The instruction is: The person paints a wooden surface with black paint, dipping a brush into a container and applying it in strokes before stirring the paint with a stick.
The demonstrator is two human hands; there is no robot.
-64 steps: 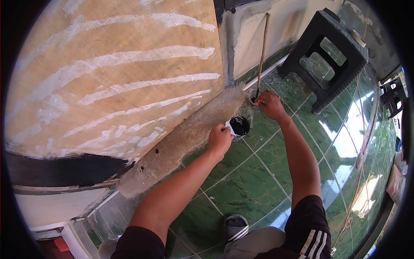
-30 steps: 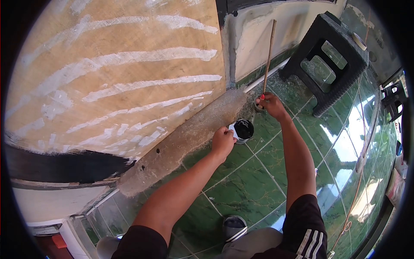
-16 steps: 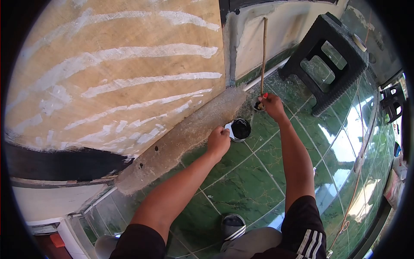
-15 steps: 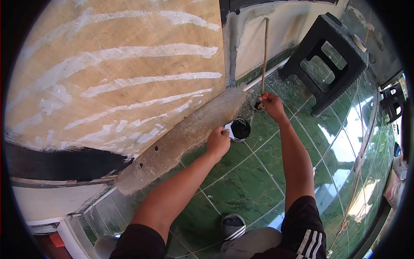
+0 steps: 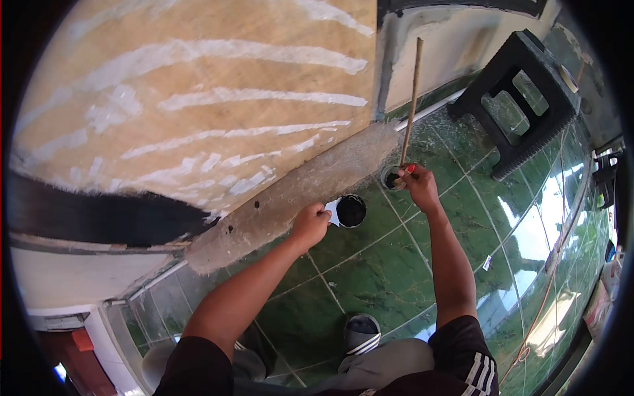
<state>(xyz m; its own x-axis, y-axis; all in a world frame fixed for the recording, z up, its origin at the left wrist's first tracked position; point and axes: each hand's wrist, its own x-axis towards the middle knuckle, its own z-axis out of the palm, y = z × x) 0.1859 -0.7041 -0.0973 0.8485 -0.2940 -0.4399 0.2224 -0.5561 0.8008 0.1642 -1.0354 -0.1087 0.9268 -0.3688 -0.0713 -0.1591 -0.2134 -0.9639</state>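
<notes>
Black-filled pot [image 5: 364,212] on a green tiled floor [image 5: 370,270], its open top facing up, beside the foot of a large tan panel [image 5: 231,53] streaked with white. The panel stands close enough that a splash from the pot could mark it, if the pot were jolted. Right of the panel, a dark stool [image 5: 505,125] carries a roll of tape [image 5: 568,78] near its edge; a bump to the stool could send the roll off. A thin stick [image 5: 413,99] rises close to a small cup [image 5: 384,178]; whether its foot is inside or behind the cup cannot be told, but a knock from the right hand [image 5: 422,188] might topple both. The pot could tip if the left hand [image 5: 310,228] pulled sideways on the white flat piece [image 5: 331,214] at its rim. That hand pinches the piece between thumb and fingers. The right hand has its fingertips pressed together around a small red-ended item [image 5: 411,169] over the cup; a loose pinch could let the item drop in. Counted from largest to smallest: one streaked panel, one stool close by with another dark, stool-like shape at the far right edge, one stick, one pot, two bare hands, one sandal [image 5: 362,333] clearly seen, one cup, one white piece, one tape roll and one red-ended item.
</notes>
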